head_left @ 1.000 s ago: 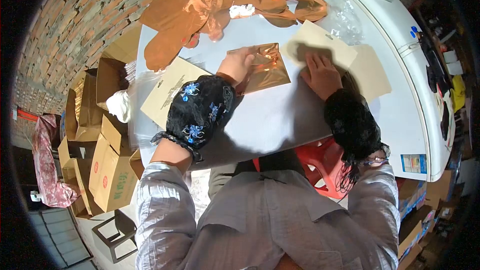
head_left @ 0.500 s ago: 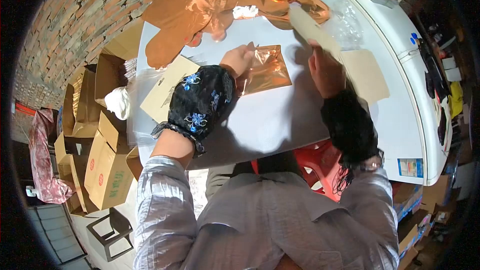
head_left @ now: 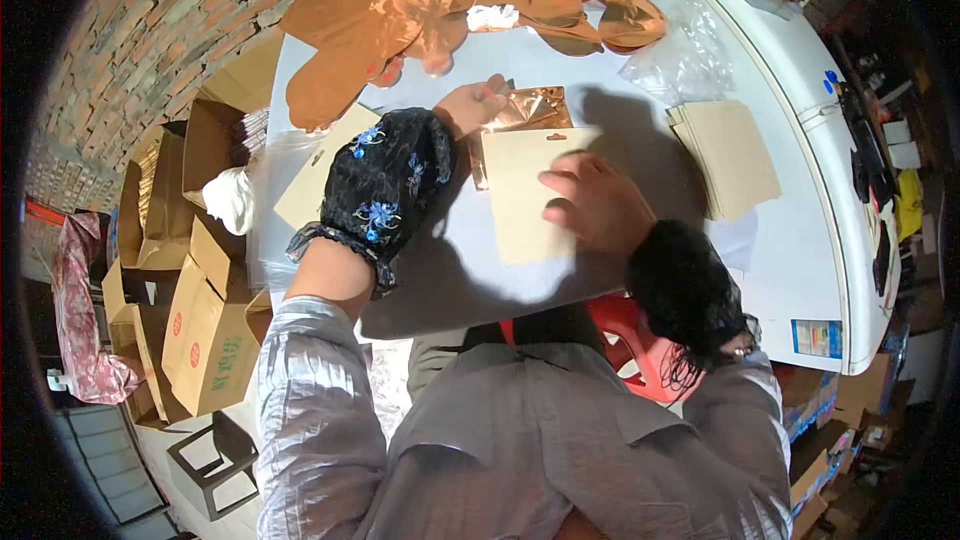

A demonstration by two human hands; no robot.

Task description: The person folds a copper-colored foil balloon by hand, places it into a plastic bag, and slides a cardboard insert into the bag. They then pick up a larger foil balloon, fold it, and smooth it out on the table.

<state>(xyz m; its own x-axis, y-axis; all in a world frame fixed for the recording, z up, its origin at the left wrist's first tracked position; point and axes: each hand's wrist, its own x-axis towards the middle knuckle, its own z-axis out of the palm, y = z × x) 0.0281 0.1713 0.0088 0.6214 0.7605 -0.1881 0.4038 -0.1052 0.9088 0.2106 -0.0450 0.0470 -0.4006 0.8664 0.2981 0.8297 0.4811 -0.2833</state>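
On the white table lies a shiny copper-coloured foil piece (head_left: 540,105), partly covered by a cream card (head_left: 525,210) with a small hanging slot near its top edge. My left hand (head_left: 474,108) is at the foil's upper left corner, fingertips closed on its edge. Over the right side of the card is my right hand (head_left: 598,202), slightly blurred, its fingers apart and loosely bent. Both forearms wear black lace sleeve covers. A stack of similar cream cards (head_left: 730,155) lies to the right of my right hand.
Large copper foil shapes (head_left: 330,50) spread along the table's far edge, with a crumpled white piece (head_left: 492,17) among them. Clear plastic (head_left: 680,55) lies at the far right. Another card (head_left: 322,175) is beside my left sleeve. Cardboard boxes (head_left: 205,325) stand left; a red stool (head_left: 640,340) is below.
My right hand has brought a card from the right onto the foil, and its fingers have spread. My left hand stays by the foil's corner, shifted slightly up and left.
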